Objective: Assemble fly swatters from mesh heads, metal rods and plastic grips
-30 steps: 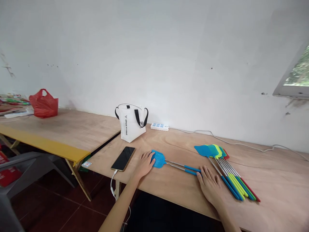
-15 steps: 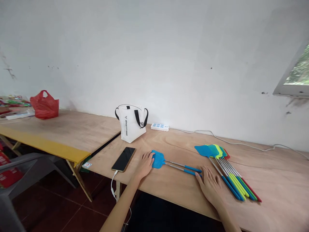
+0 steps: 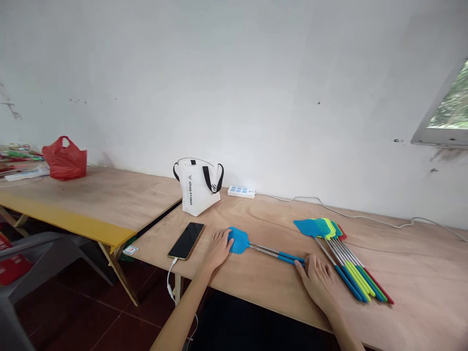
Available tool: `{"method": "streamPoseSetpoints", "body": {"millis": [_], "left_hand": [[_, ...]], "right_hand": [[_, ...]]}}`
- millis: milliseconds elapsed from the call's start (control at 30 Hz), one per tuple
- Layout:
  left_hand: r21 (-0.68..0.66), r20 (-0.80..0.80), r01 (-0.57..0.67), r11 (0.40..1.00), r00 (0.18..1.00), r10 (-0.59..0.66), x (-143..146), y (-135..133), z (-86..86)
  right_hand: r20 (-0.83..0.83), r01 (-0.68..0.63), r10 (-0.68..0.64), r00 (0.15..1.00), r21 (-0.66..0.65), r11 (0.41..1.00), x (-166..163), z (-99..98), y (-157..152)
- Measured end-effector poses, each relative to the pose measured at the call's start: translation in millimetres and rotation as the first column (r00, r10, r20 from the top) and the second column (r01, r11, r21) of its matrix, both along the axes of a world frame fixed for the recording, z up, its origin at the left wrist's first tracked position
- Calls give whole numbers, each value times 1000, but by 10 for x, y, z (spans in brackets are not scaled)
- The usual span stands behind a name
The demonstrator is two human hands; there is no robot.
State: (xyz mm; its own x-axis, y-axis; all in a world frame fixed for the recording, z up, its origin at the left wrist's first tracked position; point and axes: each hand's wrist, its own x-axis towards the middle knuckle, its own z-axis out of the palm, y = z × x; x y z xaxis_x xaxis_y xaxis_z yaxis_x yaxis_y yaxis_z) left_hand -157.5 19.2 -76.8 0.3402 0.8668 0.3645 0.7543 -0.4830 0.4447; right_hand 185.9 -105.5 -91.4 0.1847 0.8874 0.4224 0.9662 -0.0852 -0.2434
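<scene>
Two blue fly swatters [image 3: 238,241] lie on the wooden table [image 3: 266,297] in front of me, their heads stacked and their handles side by side. At the left edge of the heads, my left hand [image 3: 220,248] grips them with fingers and thumb. My right hand [image 3: 317,279] holds the ends of the blue handles [image 3: 288,258] between thumb and bent fingers. To its right is a fanned pile of several fly swatters [image 3: 341,253] in blue, green, yellow and red, heads away from me.
A phone [image 3: 186,240] on a white charging cable [image 3: 170,282] lies left of my left hand. Behind it stand a white bag [image 3: 197,190] and a power strip [image 3: 241,191]. A red plastic bag [image 3: 66,160] sits on the left table [image 3: 120,195].
The two blue handles, apart earlier, have come together under my right hand. My left hand has stayed at the heads. The view has shifted slightly.
</scene>
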Motion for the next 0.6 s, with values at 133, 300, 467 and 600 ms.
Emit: {"method": "streamPoseSetpoints", "body": {"millis": [133, 300, 467, 600], "left_hand": [[2, 11, 18, 1000, 1000, -18, 1, -4, 8], [-31, 104, 29, 999, 994, -26, -2, -15, 25], [-139, 385, 56, 989, 923, 1, 0, 53, 0], [-232, 651, 147, 961, 758, 42, 21, 142, 4]], "right_hand": [[67, -10, 9, 998, 11, 1000, 5, 0, -3], [54, -31, 28, 998, 58, 998, 30, -53, 21], [27, -63, 62, 998, 35, 997, 63, -104, 45], [0, -69, 69, 998, 11, 998, 75, -108, 48]]}}
